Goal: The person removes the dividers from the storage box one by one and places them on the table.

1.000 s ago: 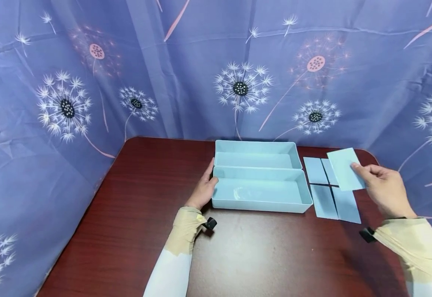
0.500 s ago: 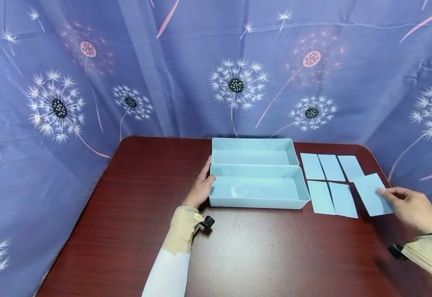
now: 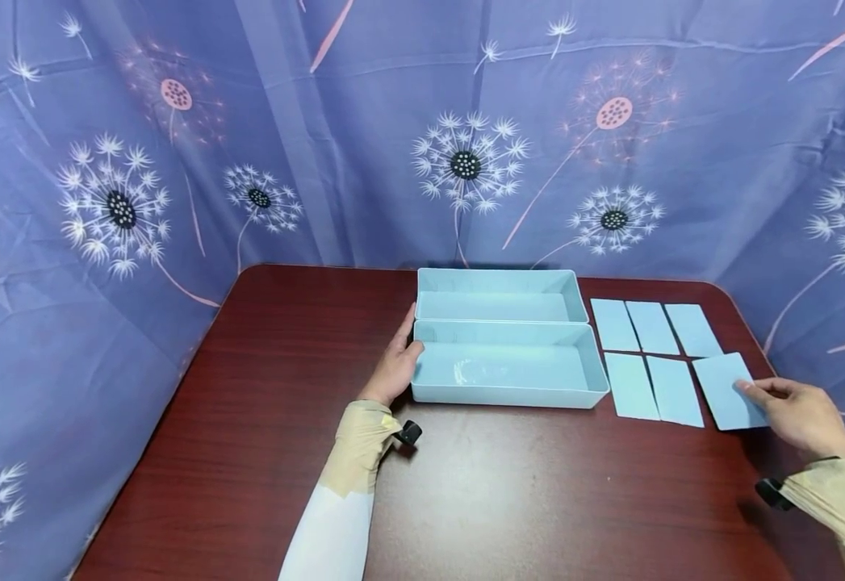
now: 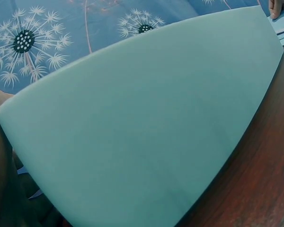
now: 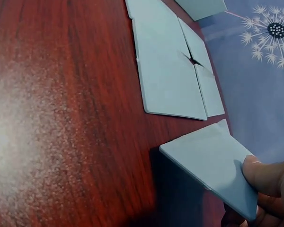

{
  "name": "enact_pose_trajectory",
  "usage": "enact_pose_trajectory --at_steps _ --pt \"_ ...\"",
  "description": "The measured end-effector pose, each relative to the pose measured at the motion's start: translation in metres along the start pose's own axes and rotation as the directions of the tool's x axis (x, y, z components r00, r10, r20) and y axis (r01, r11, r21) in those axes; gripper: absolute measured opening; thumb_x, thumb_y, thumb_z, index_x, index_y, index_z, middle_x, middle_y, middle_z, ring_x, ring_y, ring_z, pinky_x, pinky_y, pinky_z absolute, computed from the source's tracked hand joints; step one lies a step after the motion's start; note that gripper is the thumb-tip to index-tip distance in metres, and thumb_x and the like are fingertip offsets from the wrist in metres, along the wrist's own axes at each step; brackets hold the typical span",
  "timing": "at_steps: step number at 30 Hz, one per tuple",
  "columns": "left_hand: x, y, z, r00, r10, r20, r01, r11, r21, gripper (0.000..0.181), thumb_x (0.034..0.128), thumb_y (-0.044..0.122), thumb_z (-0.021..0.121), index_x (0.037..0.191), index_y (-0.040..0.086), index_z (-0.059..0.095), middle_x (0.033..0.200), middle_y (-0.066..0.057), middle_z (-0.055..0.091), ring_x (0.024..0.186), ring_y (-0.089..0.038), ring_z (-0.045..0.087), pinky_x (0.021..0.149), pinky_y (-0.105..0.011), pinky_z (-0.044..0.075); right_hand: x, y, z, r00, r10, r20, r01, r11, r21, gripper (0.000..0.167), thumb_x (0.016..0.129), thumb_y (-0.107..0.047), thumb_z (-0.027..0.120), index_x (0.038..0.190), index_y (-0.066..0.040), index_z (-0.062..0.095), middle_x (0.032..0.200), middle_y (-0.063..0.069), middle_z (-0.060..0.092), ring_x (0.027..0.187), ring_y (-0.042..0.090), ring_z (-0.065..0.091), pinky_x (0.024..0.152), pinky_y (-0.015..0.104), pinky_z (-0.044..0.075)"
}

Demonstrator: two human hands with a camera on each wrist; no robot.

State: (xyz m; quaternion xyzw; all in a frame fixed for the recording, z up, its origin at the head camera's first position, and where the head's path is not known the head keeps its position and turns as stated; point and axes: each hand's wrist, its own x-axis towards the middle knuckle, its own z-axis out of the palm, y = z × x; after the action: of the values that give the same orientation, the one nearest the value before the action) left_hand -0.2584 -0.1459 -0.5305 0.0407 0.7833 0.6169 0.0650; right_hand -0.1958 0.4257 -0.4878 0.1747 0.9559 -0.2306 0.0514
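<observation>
Two long light-blue trays sit one behind the other on the table: a front tray (image 3: pixel 509 396) and a rear tray (image 3: pixel 491 307). My left hand (image 3: pixel 391 369) holds the front tray's left end, thumb over the rim and fingers along the outside. The tray's wall (image 4: pixel 146 113) fills most of the left wrist view and hides most of that hand. At the right, my right hand (image 3: pixel 803 413) pinches a thin light-blue divider panel (image 3: pixel 725 395) by its right edge. In the right wrist view this panel (image 5: pixel 208 161) is tilted above the table, casting a shadow beneath.
Several matching panels (image 3: pixel 629 386) lie flat in two rows right of the trays. The dark red wooden table (image 3: pixel 284 347) ends at the back against a blue dandelion-print curtain (image 3: pixel 364 161). Each wrist carries a small black camera (image 3: pixel 409 433).
My right hand has carried the panel rightward and toward me, off the back-row panels to beside the front row, and lowered it. The left hand keeps its place on the tray.
</observation>
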Motion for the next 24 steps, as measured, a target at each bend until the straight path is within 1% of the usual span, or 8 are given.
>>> enact_pose_trajectory --at_steps 6,11,13,16,19,20,22,24 --pt "-0.0008 0.0011 0.0005 1.000 -0.006 0.000 0.006 1.000 0.010 0.073 0.1035 0.017 0.038 0.167 0.037 0.010 0.174 0.011 0.010 0.161 -0.021 0.008 0.128 -0.054 0.015 0.0019 0.0015 0.0027 1.000 0.014 -0.008 -0.014 1.000 0.013 0.071 0.105 -0.055 0.047 0.133 0.010 0.057 0.133 0.042 0.049 0.112 0.054 0.050 0.086 0.061 0.041" --pt "-0.0017 0.0027 0.0008 1.000 -0.015 0.000 0.015 1.000 0.006 0.071 0.1052 0.017 0.038 0.166 0.043 0.011 0.174 0.011 0.011 0.160 -0.018 0.009 0.128 -0.052 0.016 0.0046 0.0027 0.0050 1.000 0.028 -0.010 -0.028 1.000 0.011 0.071 0.104 -0.054 0.048 0.132 0.011 0.057 0.135 0.043 0.048 0.113 0.054 0.050 0.086 0.061 0.041" --pt "-0.0018 0.0028 0.0009 1.000 -0.020 0.001 0.020 1.000 0.004 0.071 0.1055 0.017 0.038 0.165 0.045 0.011 0.174 0.010 0.011 0.159 -0.019 0.013 0.127 -0.052 0.018 0.0055 0.0029 0.0058 0.999 0.032 -0.019 -0.032 0.999 -0.002 0.071 0.104 -0.054 0.049 0.130 0.011 0.059 0.135 0.043 0.048 0.113 0.055 0.051 0.087 0.061 0.042" --pt "-0.0019 0.0029 0.0008 1.000 -0.020 0.002 0.020 1.000 0.003 0.072 0.1047 0.018 0.039 0.166 0.044 0.010 0.174 0.009 0.011 0.157 -0.022 0.020 0.124 -0.051 0.021 0.0069 0.0027 0.0067 0.999 0.043 -0.028 -0.044 0.999 -0.023 0.072 0.103 -0.055 0.050 0.129 0.011 0.059 0.137 0.044 0.047 0.116 0.056 0.049 0.089 0.063 0.042" --pt "-0.0014 0.0026 0.0005 1.000 -0.014 0.003 0.014 1.000 0.002 0.072 0.1039 0.020 0.039 0.167 0.040 0.010 0.174 0.009 0.010 0.157 -0.022 0.019 0.124 -0.052 0.021 0.0090 0.0028 0.0073 0.998 0.053 -0.028 -0.054 0.997 -0.046 0.074 0.102 -0.057 0.051 0.129 0.011 0.060 0.138 0.044 0.046 0.119 0.059 0.046 0.092 0.065 0.041" --pt "-0.0012 0.0025 0.0004 1.000 -0.012 0.004 0.012 1.000 0.002 0.072 0.1039 0.020 0.039 0.167 0.039 0.010 0.174 0.009 0.010 0.158 -0.021 0.015 0.126 -0.052 0.019 0.0094 0.0030 0.0075 0.998 0.052 -0.030 -0.054 0.997 -0.055 0.074 0.101 -0.058 0.051 0.129 0.011 0.060 0.138 0.045 0.046 0.120 0.060 0.046 0.093 0.066 0.040" --pt "-0.0007 0.0022 0.0004 1.000 -0.008 0.004 0.008 1.000 0.002 0.072 0.1043 0.019 0.038 0.167 0.037 0.010 0.174 0.009 0.010 0.160 -0.020 0.010 0.127 -0.053 0.017 0.0100 0.0038 0.0078 0.998 0.042 -0.037 -0.045 0.996 -0.077 0.074 0.101 -0.058 0.052 0.128 0.010 0.062 0.139 0.044 0.047 0.119 0.062 0.045 0.093 0.066 0.040" --pt "-0.0009 0.0019 0.0002 1.000 -0.010 0.005 0.010 1.000 0.002 0.072 0.1046 0.019 0.038 0.167 0.038 0.010 0.174 0.009 0.010 0.160 -0.019 0.010 0.128 -0.053 0.017 0.0098 0.0046 0.0076 0.998 0.029 -0.046 -0.034 0.994 -0.099 0.073 0.101 -0.058 0.053 0.126 0.010 0.063 0.138 0.044 0.048 0.117 0.063 0.046 0.093 0.066 0.039"
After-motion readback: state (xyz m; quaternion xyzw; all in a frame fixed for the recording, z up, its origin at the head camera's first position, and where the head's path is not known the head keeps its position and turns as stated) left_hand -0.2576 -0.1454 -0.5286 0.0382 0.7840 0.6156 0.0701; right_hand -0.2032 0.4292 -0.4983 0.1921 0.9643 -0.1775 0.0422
